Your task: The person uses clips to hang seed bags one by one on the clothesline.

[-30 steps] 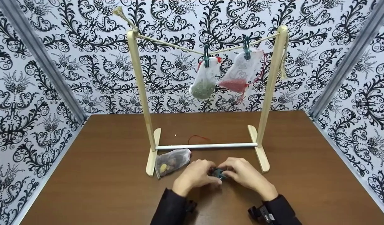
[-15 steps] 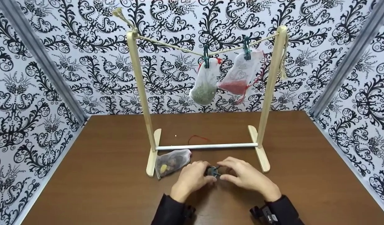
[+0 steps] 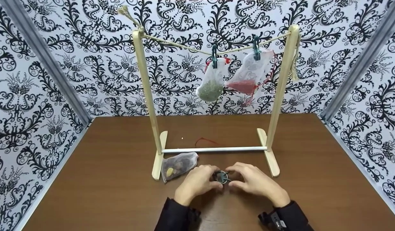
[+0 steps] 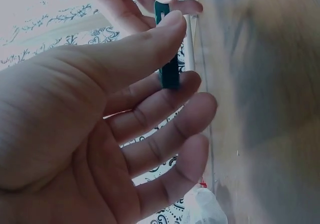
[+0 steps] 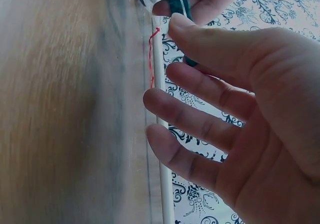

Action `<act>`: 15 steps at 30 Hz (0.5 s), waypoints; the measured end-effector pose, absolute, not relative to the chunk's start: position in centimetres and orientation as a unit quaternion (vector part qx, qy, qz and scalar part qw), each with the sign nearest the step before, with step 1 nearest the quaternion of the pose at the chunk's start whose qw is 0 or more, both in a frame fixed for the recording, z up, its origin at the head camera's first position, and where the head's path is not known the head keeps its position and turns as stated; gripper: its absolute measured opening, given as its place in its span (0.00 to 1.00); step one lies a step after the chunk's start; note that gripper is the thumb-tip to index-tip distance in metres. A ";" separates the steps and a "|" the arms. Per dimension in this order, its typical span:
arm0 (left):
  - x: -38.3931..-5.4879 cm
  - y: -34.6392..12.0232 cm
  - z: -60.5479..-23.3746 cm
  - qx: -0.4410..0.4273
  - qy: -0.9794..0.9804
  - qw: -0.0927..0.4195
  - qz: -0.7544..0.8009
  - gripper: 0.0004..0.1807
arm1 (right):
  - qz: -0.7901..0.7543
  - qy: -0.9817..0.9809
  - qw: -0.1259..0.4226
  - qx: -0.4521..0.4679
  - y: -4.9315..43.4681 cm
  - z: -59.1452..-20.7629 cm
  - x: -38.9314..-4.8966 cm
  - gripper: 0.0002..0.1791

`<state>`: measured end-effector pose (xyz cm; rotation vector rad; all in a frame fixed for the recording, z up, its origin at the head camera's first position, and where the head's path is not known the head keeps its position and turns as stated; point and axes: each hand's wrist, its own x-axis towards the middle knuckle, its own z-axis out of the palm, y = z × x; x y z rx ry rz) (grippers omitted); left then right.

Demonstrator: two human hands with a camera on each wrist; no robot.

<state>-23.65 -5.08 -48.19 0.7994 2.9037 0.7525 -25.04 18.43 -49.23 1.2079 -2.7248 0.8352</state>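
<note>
Low over the table, my left hand (image 3: 197, 182) pinches a small dark green clothespin (image 3: 222, 177) between thumb and fingertips. A pale ring shows around the middle of the clothespin in the head view. My right hand (image 3: 258, 183) faces it, thumb and index finger at the clothespin's two spread ends. In the left wrist view the green clothespin (image 4: 170, 74) runs between both hands. Beside my left hand lies a mesh bag (image 3: 179, 166) with brown and yellow pieces inside. Two white mesh bags hang behind, one with green contents (image 3: 211, 89), one with red (image 3: 244, 86).
A wooden stand with two posts (image 3: 148, 96) carries a sagging rope (image 3: 176, 44). Green clothespins (image 3: 214, 57) hold the hanging bags on it. A white rod (image 3: 216, 149) joins the stand's feet, and a red string (image 3: 207, 140) lies behind it. Patterned walls surround the table (image 3: 104, 192).
My hands have drawn slightly apart, and more of the clothespin and its ring shows between them. The head view has shifted a little. The lying mesh bag stays in place.
</note>
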 end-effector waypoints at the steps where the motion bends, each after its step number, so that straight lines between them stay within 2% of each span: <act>1: -23.7 -5.1 -48.2 0.258 0.935 0.015 0.242 0.23 | 0.271 -0.880 0.023 0.388 18.4 -49.2 -25.0 0.22; 15: -23.6 -5.7 -47.8 0.277 0.935 -0.025 0.221 0.25 | 0.270 -0.881 0.032 0.387 18.3 -49.5 -25.1 0.28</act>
